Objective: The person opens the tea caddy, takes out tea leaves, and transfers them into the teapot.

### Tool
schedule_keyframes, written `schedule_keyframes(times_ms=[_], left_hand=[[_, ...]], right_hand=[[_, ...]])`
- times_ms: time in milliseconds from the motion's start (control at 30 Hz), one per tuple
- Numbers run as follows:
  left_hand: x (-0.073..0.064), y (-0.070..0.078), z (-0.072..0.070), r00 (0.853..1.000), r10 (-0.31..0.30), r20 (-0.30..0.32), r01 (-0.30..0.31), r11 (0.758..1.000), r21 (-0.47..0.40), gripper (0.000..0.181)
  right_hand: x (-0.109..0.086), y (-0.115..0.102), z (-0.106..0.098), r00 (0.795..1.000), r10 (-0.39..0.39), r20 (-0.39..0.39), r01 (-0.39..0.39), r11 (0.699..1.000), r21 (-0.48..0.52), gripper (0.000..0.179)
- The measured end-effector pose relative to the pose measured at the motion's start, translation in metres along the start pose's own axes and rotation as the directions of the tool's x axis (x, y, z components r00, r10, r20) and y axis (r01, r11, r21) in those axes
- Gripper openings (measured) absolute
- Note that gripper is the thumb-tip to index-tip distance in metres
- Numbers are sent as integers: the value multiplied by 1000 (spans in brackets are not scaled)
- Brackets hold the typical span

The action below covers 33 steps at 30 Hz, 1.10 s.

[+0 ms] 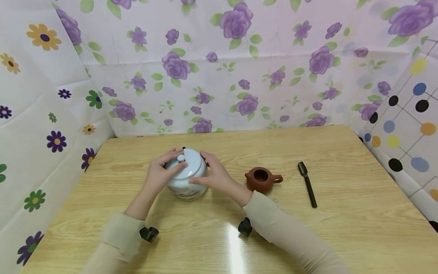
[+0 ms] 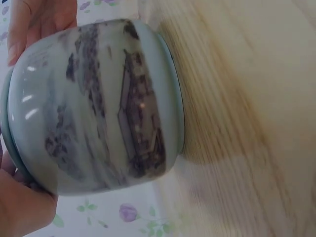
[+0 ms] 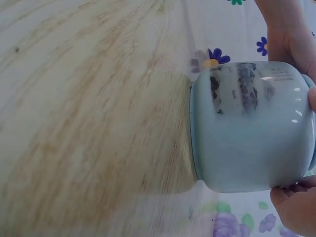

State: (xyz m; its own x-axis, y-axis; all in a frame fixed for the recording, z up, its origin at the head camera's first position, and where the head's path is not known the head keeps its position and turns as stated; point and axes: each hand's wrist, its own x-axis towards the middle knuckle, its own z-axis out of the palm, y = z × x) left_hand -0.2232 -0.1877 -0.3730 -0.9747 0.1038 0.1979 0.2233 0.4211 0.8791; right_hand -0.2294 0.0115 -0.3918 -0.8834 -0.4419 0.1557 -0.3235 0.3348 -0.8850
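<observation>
A pale blue lidded porcelain jar [image 1: 186, 188] stands upright on the wooden table, with a small knob on its lid [image 1: 193, 158]. The left wrist view shows a dark landscape painted on the jar's side [image 2: 98, 108]. My left hand [image 1: 161, 169] holds the jar from the left, its thumb lying across the lid close to the knob. From the right, my right hand [image 1: 217, 175] grips the jar's shoulder, thumb in front and fingers around the far side. In the right wrist view, fingertips of the right hand [image 3: 296, 207] touch the jar near its rim.
Right of the jar stands a small brown clay teapot [image 1: 260, 182] without a lid, its handle pointing right. Farther right lies a dark, slim scoop [image 1: 308, 184]. Flowered cloth [image 1: 212, 91] hangs behind the wooden table [image 1: 342, 236], with patterned sheets at both sides.
</observation>
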Motion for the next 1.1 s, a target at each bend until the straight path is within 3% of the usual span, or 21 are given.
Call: schedule_keyframes(times_ms=[367, 700, 1100], left_hand=[[1, 3, 11, 992, -67, -109, 58, 995, -78, 42], [1, -4, 21, 974, 3, -225, -43, 984, -175, 32], [1, -9, 29, 946, 67, -316, -137, 969, -205, 25]], right_hand=[[-2, 1, -1, 1000, 5, 21, -5, 1000, -31, 95], [-2, 2, -1, 999, 40, 36, -39, 999, -29, 97], [-4, 2, 0, 999, 37, 21, -37, 999, -11, 95]])
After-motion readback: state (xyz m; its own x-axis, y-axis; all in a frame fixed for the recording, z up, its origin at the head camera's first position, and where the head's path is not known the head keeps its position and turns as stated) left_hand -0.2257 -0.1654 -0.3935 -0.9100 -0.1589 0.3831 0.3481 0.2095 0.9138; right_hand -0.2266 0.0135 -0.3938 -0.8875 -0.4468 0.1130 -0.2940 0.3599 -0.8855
